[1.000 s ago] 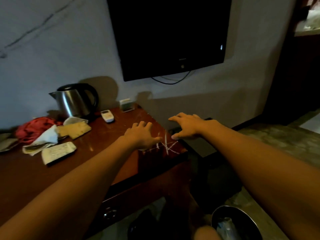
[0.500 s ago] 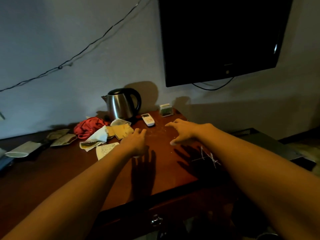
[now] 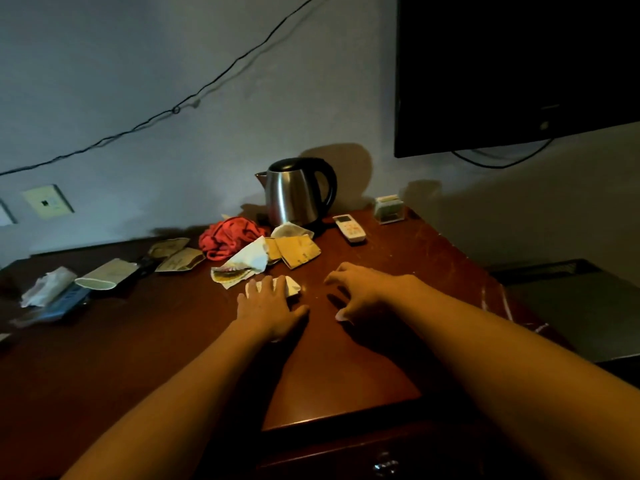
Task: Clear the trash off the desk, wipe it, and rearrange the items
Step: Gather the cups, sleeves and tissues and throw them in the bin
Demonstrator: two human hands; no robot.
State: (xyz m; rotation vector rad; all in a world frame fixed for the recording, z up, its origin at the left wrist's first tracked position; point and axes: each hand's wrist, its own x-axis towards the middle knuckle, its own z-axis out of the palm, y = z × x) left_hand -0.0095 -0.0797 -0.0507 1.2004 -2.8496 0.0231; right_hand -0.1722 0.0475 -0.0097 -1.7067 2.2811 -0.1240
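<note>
Left hand (image 3: 265, 308) flat, fingers straight, on white crumpled paper scrap (image 3: 291, 285) mid dark red wooden counter (image 3: 398, 271). Right hand (image 3: 360, 292) hovers beside, fingers loosely curled, empty. Best: pinch scrap firmly, gather nearby wrappers together.

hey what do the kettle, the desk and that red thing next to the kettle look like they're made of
Kettle: brushed steel body with soft sheen; black handle and lid, probably plastic. Desk: reddish-brown wood or veneer, glossy, scratched pale. Red thing: soft crumpled cloth, matte.
</note>
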